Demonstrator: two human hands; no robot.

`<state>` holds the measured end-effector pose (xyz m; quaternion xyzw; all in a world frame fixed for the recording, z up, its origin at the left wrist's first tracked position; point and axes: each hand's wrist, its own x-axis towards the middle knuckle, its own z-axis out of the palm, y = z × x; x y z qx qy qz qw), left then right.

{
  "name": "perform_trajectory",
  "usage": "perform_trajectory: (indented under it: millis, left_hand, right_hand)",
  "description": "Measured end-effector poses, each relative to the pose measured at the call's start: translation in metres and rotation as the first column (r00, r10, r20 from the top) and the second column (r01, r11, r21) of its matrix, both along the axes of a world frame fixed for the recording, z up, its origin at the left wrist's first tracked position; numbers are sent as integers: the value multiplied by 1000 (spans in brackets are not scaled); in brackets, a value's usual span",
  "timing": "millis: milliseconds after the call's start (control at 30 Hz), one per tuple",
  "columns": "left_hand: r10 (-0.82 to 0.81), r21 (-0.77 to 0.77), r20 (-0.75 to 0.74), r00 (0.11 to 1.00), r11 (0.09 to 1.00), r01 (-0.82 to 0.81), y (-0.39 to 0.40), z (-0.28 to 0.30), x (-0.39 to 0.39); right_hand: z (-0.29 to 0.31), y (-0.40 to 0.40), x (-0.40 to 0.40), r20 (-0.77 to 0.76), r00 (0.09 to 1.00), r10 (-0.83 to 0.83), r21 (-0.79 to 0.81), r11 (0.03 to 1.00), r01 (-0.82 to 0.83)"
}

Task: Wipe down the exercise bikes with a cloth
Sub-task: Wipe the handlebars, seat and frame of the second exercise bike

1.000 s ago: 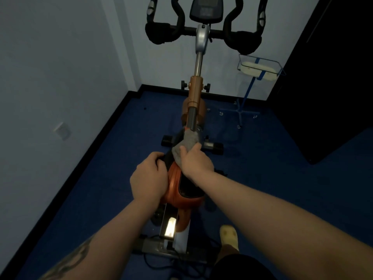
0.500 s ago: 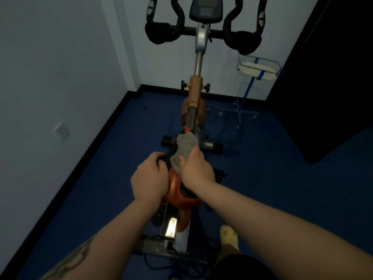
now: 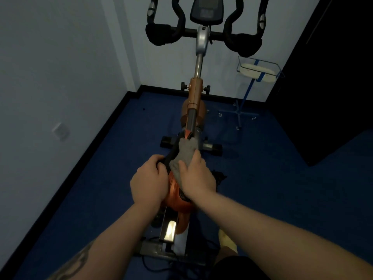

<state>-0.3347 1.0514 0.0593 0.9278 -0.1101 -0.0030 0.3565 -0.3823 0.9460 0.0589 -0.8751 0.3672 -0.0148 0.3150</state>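
Note:
An orange and black exercise bike [image 3: 195, 98] stands in front of me, with its black handlebars [image 3: 163, 36] and console [image 3: 206, 10] at the top. Its orange saddle [image 3: 176, 196] lies right under my hands. My right hand [image 3: 196, 175] presses a grey cloth [image 3: 184, 153] onto the saddle's black nose. My left hand [image 3: 149, 181] grips the saddle's left side. The cloth's far end reaches the frame tube.
A white wall [image 3: 50, 77] runs close along the left, with a wall socket [image 3: 60, 131]. A blue wire stand [image 3: 258, 68] holding a pale tray stands at the back right. A dark cabinet [image 3: 333, 77] fills the right. Blue carpet [image 3: 282, 188] covers the floor. My foot in a yellow slipper [image 3: 227, 238] is below.
My right hand has slid the cloth a little back along the saddle toward me. My left hand has stayed on the saddle's side.

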Motion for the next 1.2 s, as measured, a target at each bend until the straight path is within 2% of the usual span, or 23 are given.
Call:
perform_trajectory:
  millis: [100, 167, 267, 367, 433, 567, 733, 800, 833, 867, 933, 1000, 1100, 1133, 1200]
  left_hand:
    - [-1, 4, 0, 1000, 1000, 1, -2, 0, 1]
    - [0, 8, 3, 1000, 1000, 0, -2, 1, 1]
    - [-3, 22, 5, 1000, 1000, 3, -1, 1, 0]
    - [13, 29, -1, 1000, 1000, -13, -2, 2, 0]
    - [15, 24, -6, 1000, 1000, -15, -3, 4, -1]
    - [34, 13, 3, 999, 999, -34, -2, 2, -1]
    - [90, 35, 37, 995, 995, -91, -6, 3, -3]
    - [146, 91, 110, 983, 984, -156, -9, 6, -7]
    - [187, 118, 125, 975, 972, -201, -11, 8, -9]
    - [228, 139, 125, 966, 960, -245, -12, 9, -10]
    - [315, 147, 103, 943, 933, -328, -13, 8, -13]
    - [428, 89, 48, 903, 898, -431, -15, 4, -19]
    - [590, -39, -50, 806, 805, -592, -24, 2, -29]
    - [619, -68, -71, 782, 780, -623, -28, 2, -31]
    - [675, -116, -94, 732, 723, -681, -34, 2, -35]
  right_hand:
    - [-2, 16, -28, 86, 992, 96, -120, 989, -86]
    - [-1, 11, -20, 45, 992, 120, -139, 984, -113]
    - [4, -7, 23, -59, 998, 32, -7, 999, -32]
    - [6, -21, 47, -85, 994, -73, 121, 989, 83]
    - [5, -17, 31, -71, 997, -4, 77, 997, 10]
    - [-7, -5, -9, 66, 988, 142, -34, 990, -140]
    - [-14, -42, 47, 119, 986, 116, 127, 983, -131]
    - [-12, -61, 69, 144, 965, 220, 14, 975, -224]
    - [-10, -69, 76, 133, 935, 330, -128, 941, -314]
    - [-9, -73, 81, 95, 882, 461, -282, 862, -421]
    - [-6, -69, 81, 10, 716, 699, -460, 639, -617]
    - [-7, -61, 72, 19, 531, 847, -453, 481, -751]
    - [-3, -73, 74, 25, 281, 959, -405, 267, -875]
    - [-1, -82, 82, -15, 223, 975, -410, 198, -890]
    - [4, -96, 101, -107, 217, 970, -409, 156, -899]
